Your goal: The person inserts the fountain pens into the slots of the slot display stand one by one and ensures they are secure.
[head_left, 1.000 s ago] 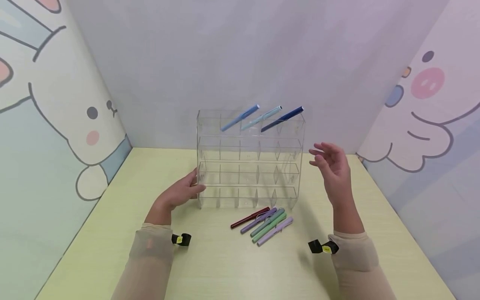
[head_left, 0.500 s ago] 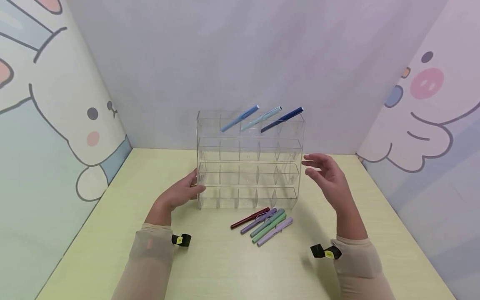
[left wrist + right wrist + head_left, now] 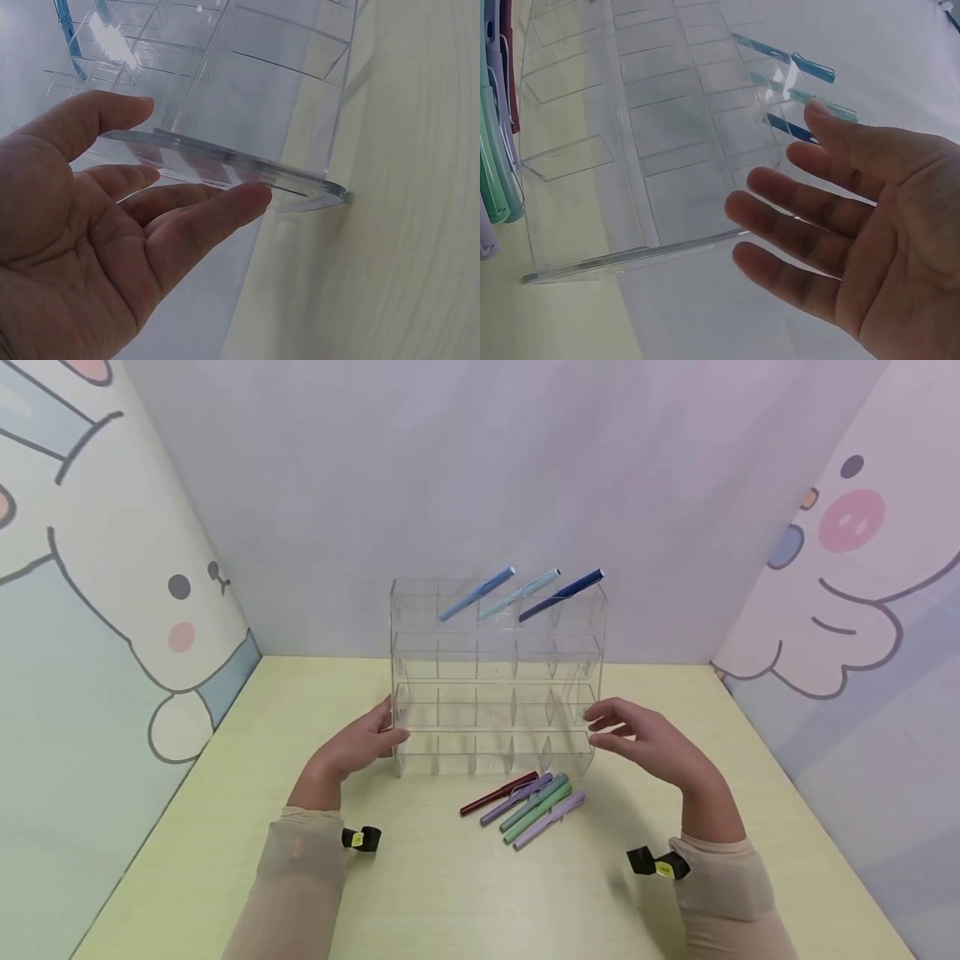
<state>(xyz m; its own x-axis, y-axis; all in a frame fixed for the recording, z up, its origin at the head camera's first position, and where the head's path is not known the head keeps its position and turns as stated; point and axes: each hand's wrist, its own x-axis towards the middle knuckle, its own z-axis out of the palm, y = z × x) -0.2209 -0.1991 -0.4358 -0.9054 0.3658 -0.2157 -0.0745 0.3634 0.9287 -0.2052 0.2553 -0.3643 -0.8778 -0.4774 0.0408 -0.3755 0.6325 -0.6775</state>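
A clear acrylic pen rack (image 3: 495, 693) with several stepped, divided tiers stands on the table. Leaning in its top tier are a light-blue pen (image 3: 477, 594), a pale aqua pen (image 3: 520, 593) and a navy pen (image 3: 561, 595). My left hand (image 3: 358, 745) holds the rack's left side panel, thumb over the front edge and fingers along the outside. At the lower right side my right hand (image 3: 645, 739) is close to the panel, fingers loosely bent and nothing in them; the right wrist view (image 3: 870, 217) shows its fingertips near the panel, contact unclear.
In front of the rack lie a dark red pen (image 3: 498, 793), a purple pen (image 3: 516, 799), a grey-green pen (image 3: 534, 803), a green pen (image 3: 537, 814) and a lilac pen (image 3: 549, 821). A pale wall (image 3: 480, 485) rises behind the table (image 3: 450, 893).
My right hand has moved down and left, from beside the rack's upper right to its lower right side. The left hand, rack and pens stay put; the head view shifts slightly.
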